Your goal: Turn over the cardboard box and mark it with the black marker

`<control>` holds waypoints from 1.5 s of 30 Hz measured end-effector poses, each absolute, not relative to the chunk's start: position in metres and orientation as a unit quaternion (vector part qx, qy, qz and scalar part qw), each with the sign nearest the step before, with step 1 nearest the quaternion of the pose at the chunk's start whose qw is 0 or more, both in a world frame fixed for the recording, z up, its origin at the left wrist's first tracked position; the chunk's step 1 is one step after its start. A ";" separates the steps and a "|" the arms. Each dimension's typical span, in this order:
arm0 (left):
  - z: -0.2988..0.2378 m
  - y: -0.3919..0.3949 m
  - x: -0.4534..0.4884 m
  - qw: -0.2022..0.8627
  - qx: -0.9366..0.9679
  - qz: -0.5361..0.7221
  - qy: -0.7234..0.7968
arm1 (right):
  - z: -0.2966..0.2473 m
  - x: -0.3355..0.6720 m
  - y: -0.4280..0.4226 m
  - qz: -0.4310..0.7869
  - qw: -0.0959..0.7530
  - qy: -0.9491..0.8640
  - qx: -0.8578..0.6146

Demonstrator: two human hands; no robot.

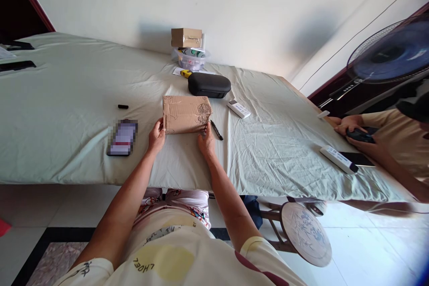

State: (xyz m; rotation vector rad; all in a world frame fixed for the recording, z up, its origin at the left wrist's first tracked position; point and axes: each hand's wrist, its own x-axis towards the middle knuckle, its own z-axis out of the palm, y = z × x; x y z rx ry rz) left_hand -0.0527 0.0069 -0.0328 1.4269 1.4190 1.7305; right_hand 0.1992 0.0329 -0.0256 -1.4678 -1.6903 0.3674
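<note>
A brown cardboard box with black scribbles on it is in the middle of the cloth-covered table. My left hand grips its left end, fingers partly hidden behind the box. At the near right corner, my right hand is closed on the same box. Just right of that hand lies a black marker. A small black cap and a phone with a blurred screen lie off to the left.
Behind the box sit a black hard case, a yellow tape measure and a plastic tub with another cardboard box on top. A white device lies right. A co-worker sits at the right end near a fan.
</note>
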 end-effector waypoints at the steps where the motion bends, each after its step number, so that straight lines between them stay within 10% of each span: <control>1: -0.032 0.007 -0.053 0.239 0.519 0.634 0.521 | -0.026 0.200 0.034 0.152 0.432 -0.673 -0.580; 20: -0.011 -0.015 -0.050 0.076 0.520 0.633 0.569 | 0.006 0.197 0.019 0.146 0.616 -0.566 -0.529; 45: -0.016 -0.012 -0.012 0.098 0.508 0.603 0.608 | -0.007 0.177 0.014 0.046 0.535 -0.639 -0.551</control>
